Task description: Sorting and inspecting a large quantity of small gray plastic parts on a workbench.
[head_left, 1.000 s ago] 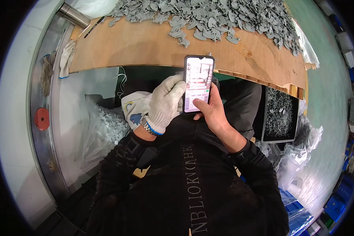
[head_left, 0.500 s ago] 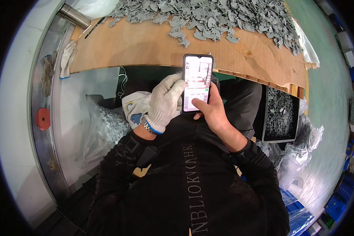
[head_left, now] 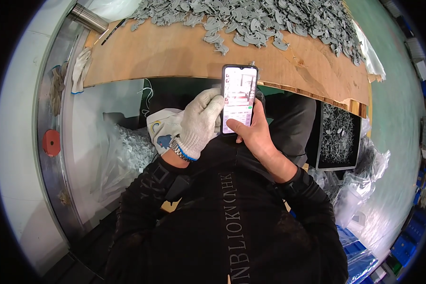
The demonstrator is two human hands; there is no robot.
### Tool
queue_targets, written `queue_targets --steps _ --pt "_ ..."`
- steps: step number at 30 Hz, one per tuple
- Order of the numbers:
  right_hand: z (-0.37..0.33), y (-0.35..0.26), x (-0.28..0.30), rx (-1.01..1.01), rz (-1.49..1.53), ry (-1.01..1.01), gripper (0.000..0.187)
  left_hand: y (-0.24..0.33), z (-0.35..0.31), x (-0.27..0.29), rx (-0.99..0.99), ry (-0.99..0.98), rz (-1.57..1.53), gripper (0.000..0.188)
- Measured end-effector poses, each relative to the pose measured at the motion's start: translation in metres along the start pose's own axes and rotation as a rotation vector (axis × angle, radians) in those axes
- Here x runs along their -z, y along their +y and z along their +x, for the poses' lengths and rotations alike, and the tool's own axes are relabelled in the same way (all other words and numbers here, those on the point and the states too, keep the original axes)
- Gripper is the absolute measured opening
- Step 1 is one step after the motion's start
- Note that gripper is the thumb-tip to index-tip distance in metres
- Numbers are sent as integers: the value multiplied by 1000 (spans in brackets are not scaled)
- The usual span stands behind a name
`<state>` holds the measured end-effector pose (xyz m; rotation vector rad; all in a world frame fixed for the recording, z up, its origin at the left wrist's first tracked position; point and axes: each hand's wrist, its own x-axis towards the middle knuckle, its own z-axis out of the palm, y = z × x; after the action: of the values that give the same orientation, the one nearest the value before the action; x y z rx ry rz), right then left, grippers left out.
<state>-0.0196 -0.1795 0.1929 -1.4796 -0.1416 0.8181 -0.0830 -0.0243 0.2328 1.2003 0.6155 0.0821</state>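
A black-edged smartphone (head_left: 240, 90) with a lit screen stands upright in view between my hands, near the table's front edge. My left hand (head_left: 201, 118), in a whitish knit glove with a metal watch at the wrist, is closed on the phone's left side. Bare, my right hand (head_left: 255, 130) wraps the lower right side, its thumb lying over the on-screen keyboard. The fingers behind the phone are mostly hidden.
Many grey curved parts (head_left: 265, 21) are heaped on the wooden table (head_left: 161, 52). A metal cylinder (head_left: 88, 19), a pen (head_left: 112, 32) and a white glove (head_left: 81, 71) lie at the left. Below right sits a black bin (head_left: 337, 137) of small parts; a plastic bag (head_left: 130, 146) stands left.
My right thumb has shifted slightly left across the phone's keyboard. The phone and both hands have otherwise barely moved.
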Motion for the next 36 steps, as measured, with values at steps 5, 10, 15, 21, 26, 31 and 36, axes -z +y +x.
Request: queue_targets --steps 5,10,15,21,26,31,36 --pt "0 0 -1 2 -3 5 75 0 -2 -1 9 1 -37 26" --pt "-1 2 -2 19 -3 7 75 -1 -1 2 2 -19 -10 26" --pt "-2 -1 -3 9 -27 29 75 0 -2 2 10 -44 6 27" --pt "-2 0 -1 10 19 0 69 0 -3 -3 4 -18 -47 27" --pt "-3 -3 1 -6 107 -56 61 2 -3 1 1 8 -19 27" --pt "-4 -2 1 -18 233 -60 57 2 -3 -3 -2 36 -31 28" --pt "-4 2 2 -14 272 -62 57 0 -2 -5 -29 67 -18 28"
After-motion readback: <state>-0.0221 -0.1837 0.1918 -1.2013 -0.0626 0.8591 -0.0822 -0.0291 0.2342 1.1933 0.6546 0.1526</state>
